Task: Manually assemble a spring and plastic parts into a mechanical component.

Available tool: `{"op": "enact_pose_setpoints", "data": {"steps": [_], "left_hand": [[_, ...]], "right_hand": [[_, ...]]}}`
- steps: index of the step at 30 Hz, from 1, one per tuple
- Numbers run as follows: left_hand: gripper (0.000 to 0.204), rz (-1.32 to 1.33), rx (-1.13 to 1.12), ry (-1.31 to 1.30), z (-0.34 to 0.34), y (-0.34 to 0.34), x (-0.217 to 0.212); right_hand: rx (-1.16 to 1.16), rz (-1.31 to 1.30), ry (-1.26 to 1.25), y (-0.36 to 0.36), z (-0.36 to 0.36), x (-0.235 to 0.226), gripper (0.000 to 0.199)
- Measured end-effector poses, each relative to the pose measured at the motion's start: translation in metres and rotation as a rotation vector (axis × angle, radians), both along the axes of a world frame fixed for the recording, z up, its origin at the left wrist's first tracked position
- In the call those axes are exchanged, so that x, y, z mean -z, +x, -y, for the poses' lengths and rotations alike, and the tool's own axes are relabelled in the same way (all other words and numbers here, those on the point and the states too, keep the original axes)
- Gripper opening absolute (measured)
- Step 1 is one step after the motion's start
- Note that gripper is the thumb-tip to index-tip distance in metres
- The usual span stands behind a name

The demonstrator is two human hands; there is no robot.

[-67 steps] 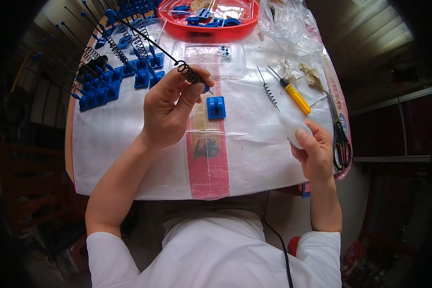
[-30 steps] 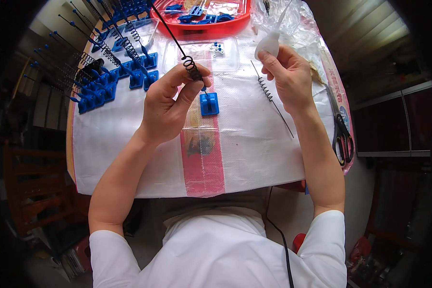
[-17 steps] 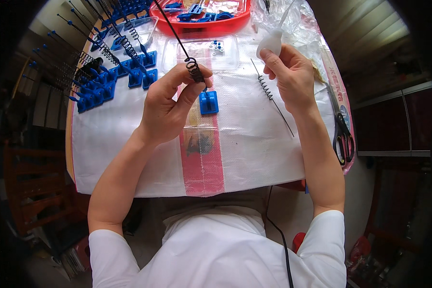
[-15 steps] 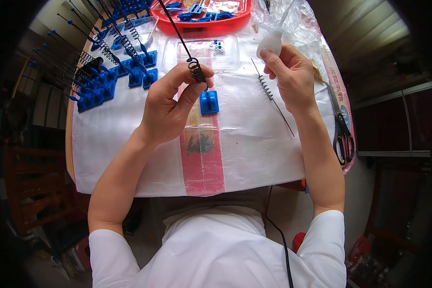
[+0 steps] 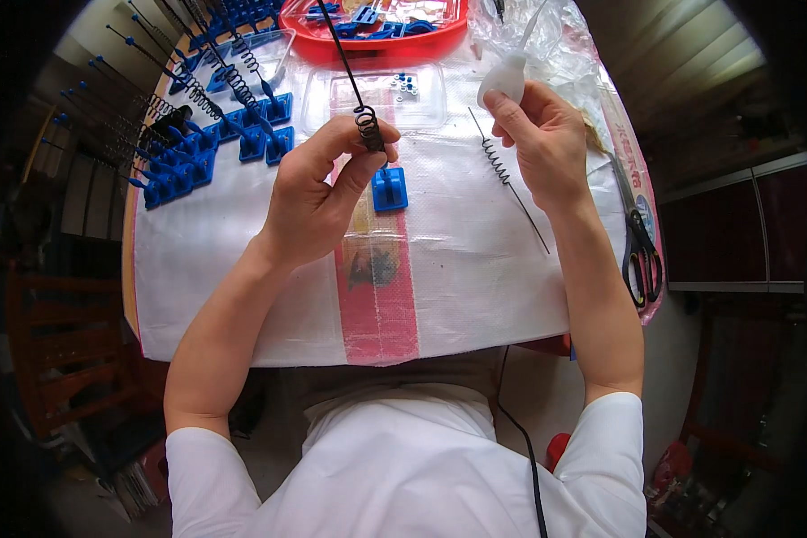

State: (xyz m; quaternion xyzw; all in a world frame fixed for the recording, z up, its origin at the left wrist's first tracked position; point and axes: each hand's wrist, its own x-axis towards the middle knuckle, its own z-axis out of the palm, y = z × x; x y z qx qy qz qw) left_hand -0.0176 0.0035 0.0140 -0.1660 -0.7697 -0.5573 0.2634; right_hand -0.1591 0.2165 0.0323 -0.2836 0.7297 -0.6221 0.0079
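My left hand (image 5: 318,193) is closed, its thumb and fingers pinching the coiled part of a black spring rod (image 5: 368,125). The rod leans up and away to the left, toward the far edge. Just below those fingers sits a blue square base (image 5: 390,189) at the rod's lower end; the joint is partly hidden by the fingers. Closed too, my right hand (image 5: 542,134) grips a translucent white squeeze bottle (image 5: 502,79) whose thin spout points up and away. A second black spring rod (image 5: 496,161) without a base lies on the white sheet between my hands.
Several blue bases with upright spring rods (image 5: 179,170) stand at the left. A red tray (image 5: 377,49) of blue parts is at the back, before it a clear tray (image 5: 318,103) with small blue and white pieces. Black-handled scissors (image 5: 641,255) lie at the right edge, near crumpled plastic (image 5: 565,40).
The spring rod in my left hand has tilted slightly, its upper end swinging to the right. My right hand with the squeeze bottle has hardly moved.
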Motion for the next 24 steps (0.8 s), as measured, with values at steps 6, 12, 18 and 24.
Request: {"op": "enact_pose_setpoints", "data": {"steps": [6, 12, 18, 24], "left_hand": [[0.016, 0.016, -0.012, -0.030, -0.0004, -0.0012, -0.0009], [0.016, 0.020, -0.003, -0.016, -0.0008, -0.0019, 0.0000], [0.017, 0.028, 0.007, -0.014, -0.0003, -0.0022, 0.0022], [0.017, 0.033, 0.000, -0.015, 0.0002, -0.0006, 0.0019]], "right_hand": [[-0.005, 0.008, -0.010, 0.0000, -0.0001, 0.0006, 0.025], [-0.018, 0.028, -0.027, 0.0003, 0.0005, 0.0007, 0.024], [-0.004, 0.016, -0.012, 0.0018, -0.0004, -0.0010, 0.024], [0.015, -0.010, 0.030, 0.0024, -0.0005, -0.0002, 0.024]]}}
